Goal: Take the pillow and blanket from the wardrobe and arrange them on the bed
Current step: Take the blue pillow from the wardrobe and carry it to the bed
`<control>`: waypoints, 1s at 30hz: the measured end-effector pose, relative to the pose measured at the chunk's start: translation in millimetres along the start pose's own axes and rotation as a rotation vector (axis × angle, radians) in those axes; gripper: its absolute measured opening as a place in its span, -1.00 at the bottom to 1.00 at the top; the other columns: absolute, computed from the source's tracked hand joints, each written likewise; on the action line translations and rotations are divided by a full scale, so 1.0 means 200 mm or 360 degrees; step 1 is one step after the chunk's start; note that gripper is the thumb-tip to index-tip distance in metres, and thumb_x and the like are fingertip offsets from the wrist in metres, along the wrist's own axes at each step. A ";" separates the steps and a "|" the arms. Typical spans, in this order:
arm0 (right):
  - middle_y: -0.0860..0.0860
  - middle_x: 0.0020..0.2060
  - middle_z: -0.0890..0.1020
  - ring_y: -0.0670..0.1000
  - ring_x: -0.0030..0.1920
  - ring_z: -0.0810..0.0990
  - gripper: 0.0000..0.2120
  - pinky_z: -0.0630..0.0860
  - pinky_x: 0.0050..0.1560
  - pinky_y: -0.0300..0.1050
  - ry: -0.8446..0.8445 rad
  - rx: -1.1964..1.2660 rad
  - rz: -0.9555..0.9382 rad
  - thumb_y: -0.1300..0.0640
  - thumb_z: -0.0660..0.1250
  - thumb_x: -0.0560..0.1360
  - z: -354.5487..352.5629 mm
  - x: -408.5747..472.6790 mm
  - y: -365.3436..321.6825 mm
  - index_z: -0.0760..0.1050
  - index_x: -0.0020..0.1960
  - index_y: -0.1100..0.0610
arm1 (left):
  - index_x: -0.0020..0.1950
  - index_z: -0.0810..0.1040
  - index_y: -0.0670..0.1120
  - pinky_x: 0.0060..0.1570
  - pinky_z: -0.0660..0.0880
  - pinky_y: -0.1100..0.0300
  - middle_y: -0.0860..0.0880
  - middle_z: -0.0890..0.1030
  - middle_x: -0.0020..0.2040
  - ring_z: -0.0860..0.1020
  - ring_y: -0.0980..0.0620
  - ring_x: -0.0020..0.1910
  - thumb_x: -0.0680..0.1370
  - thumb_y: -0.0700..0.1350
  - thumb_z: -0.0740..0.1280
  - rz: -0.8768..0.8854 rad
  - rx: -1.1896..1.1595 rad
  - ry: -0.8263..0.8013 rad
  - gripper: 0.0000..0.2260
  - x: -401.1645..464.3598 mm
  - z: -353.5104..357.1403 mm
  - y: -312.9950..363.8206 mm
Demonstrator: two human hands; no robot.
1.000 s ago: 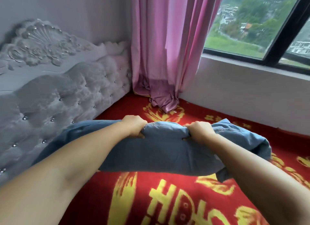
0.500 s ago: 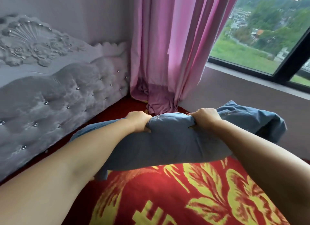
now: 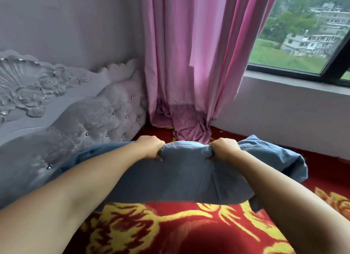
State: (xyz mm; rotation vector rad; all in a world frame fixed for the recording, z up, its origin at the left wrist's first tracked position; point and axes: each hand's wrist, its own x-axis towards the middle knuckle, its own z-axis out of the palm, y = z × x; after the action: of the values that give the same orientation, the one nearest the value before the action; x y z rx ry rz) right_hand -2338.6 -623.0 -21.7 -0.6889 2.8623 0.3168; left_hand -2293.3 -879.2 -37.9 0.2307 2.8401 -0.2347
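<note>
A blue-grey pillow (image 3: 181, 180) with small buttons along its far edge hangs lengthwise above the bed. My left hand (image 3: 150, 147) grips its far edge left of the middle. My right hand (image 3: 224, 149) grips the same edge about a hand's width to the right. Both fists are closed on the fabric. The bed (image 3: 170, 233) is covered by a red blanket with yellow patterns, which shows below and to the right of the pillow. My forearms hide parts of the pillow's left and right sides.
A grey tufted headboard (image 3: 79, 125) with carved roses runs along the left. A pink curtain (image 3: 189, 64) hangs in the corner, its hem bunched on the bed. A pale wall and a window (image 3: 303, 35) stand at the right.
The pillow has moved further toward the corner by the headboard and curtain, still held in both hands. The view has shifted forward, so more of the curtain shows.
</note>
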 end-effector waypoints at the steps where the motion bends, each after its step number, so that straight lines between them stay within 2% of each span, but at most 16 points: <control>1: 0.01 0.10 0.65 0.09 0.11 0.62 -0.59 0.43 -0.08 -0.12 0.0025 -0.0008 -0.0007 -0.22 0.33 0.42 -0.02 0.03 -0.03 0.58 0.15 -0.01 | 0.11 0.48 -0.04 -0.13 0.46 0.09 -0.08 0.61 0.10 0.58 -0.14 0.09 0.39 0.22 0.39 -0.0002 0.0016 0.0018 -0.56 0.01 -0.01 -0.05; 7: 0.00 0.11 0.64 0.09 0.11 0.61 -0.61 0.46 -0.04 -0.10 0.0023 -0.0078 -0.0052 -0.23 0.32 0.44 -0.14 0.22 -0.03 0.57 0.15 -0.02 | 0.11 0.47 -0.04 -0.18 0.40 0.10 -0.08 0.61 0.10 0.58 -0.13 0.10 0.41 0.20 0.38 -0.0054 -0.0053 0.0097 -0.58 0.09 -0.04 -0.16; 10: -0.03 0.09 0.64 0.06 0.11 0.61 -0.62 0.42 -0.11 -0.12 0.0035 -0.0205 -0.0148 -0.24 0.31 0.44 -0.22 0.35 0.05 0.57 0.13 -0.03 | 0.11 0.48 -0.02 -0.19 0.38 0.11 -0.06 0.61 0.10 0.58 -0.12 0.09 0.39 0.22 0.38 -0.0128 -0.0173 0.0133 -0.57 0.16 -0.05 -0.16; 14: -0.02 0.11 0.64 0.06 0.13 0.60 -0.55 0.41 -0.11 -0.14 -0.0029 -0.0428 -0.0386 -0.27 0.35 0.40 -0.31 0.66 0.14 0.56 0.16 -0.02 | 0.05 0.52 0.03 -0.20 0.41 0.15 -0.03 0.63 0.06 0.59 -0.09 0.07 0.33 0.23 0.41 -0.0325 -0.0443 0.0072 -0.59 0.32 0.02 -0.13; 17: -0.01 0.10 0.66 0.07 0.13 0.62 -0.47 0.46 -0.09 -0.14 -0.0002 -0.0565 -0.0641 -0.32 0.40 0.33 -0.29 0.96 0.14 0.58 0.15 -0.01 | 0.00 0.54 0.01 -0.08 0.55 0.09 -0.05 0.64 0.02 0.60 -0.10 0.04 0.31 0.23 0.43 -0.0520 -0.0689 0.0021 -0.60 0.43 0.13 -0.13; 21: -0.01 0.06 0.66 0.08 0.11 0.62 -0.52 0.49 -0.09 -0.10 -0.0028 -0.0614 -0.0909 -0.30 0.39 0.35 -0.15 1.18 0.14 0.59 0.12 -0.02 | 0.04 0.54 0.00 -0.10 0.46 0.16 -0.06 0.63 0.09 0.58 -0.09 0.09 0.35 0.22 0.42 -0.0732 -0.0944 -0.0121 -0.61 0.51 0.26 -0.04; 25: -0.02 0.06 0.66 0.08 0.11 0.62 -0.54 0.48 -0.07 -0.10 -0.0089 -0.0629 -0.0971 -0.32 0.38 0.35 -0.07 1.30 0.21 0.58 0.11 -0.05 | 0.09 0.53 0.00 -0.07 0.45 0.14 -0.04 0.62 0.13 0.57 -0.08 0.12 0.38 0.18 0.41 -0.0788 -0.1051 -0.0160 -0.62 0.60 0.29 0.03; 30: -0.01 0.05 0.66 0.08 0.10 0.61 -0.48 0.41 -0.17 -0.13 -0.0121 -0.0647 -0.0975 -0.35 0.40 0.32 -0.20 1.43 0.14 0.60 0.09 0.00 | 0.12 0.55 -0.02 -0.06 0.50 0.13 -0.03 0.64 0.07 0.59 -0.06 0.07 0.38 0.17 0.43 -0.0726 -0.1104 -0.0167 -0.59 0.66 0.24 -0.15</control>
State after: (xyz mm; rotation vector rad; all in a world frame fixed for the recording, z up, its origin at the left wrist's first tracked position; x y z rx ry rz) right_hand -2606.5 -731.4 -41.8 -1.5270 2.3681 0.8016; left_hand -2410.2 -899.2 -118.4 -0.5529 2.6355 0.6238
